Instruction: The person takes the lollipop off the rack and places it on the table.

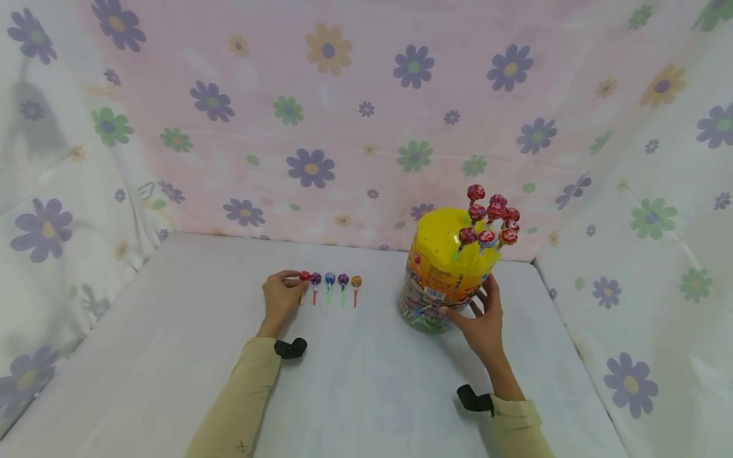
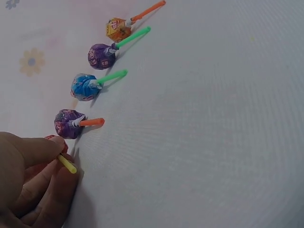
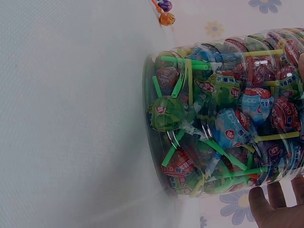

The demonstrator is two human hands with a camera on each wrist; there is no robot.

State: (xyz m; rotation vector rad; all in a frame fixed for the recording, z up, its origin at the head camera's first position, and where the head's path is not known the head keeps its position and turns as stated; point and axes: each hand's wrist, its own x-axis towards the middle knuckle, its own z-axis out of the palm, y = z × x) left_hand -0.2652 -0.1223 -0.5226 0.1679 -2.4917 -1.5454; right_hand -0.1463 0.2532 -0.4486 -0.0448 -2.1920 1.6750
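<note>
Tabletop [image 1: 355, 381], right hand [image 1: 483, 326] round jar [image 1: 429, 280]

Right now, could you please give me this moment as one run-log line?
left hand: pinches red lollipop | alongside: row of four lollipops | right hand: holds jar | yellow lid: bears standing lollipops

Pink floral backdrop [image 1: 343, 127], white side drapes [image 1: 658, 280], white tabletop [image 1: 366, 388]

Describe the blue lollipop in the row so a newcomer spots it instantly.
Left of the big yellow-lidded jar, a row of lollipops lies on the white table. Between two purple lollipops sits the blue lollipop, the row's only blue wrapper.
</note>
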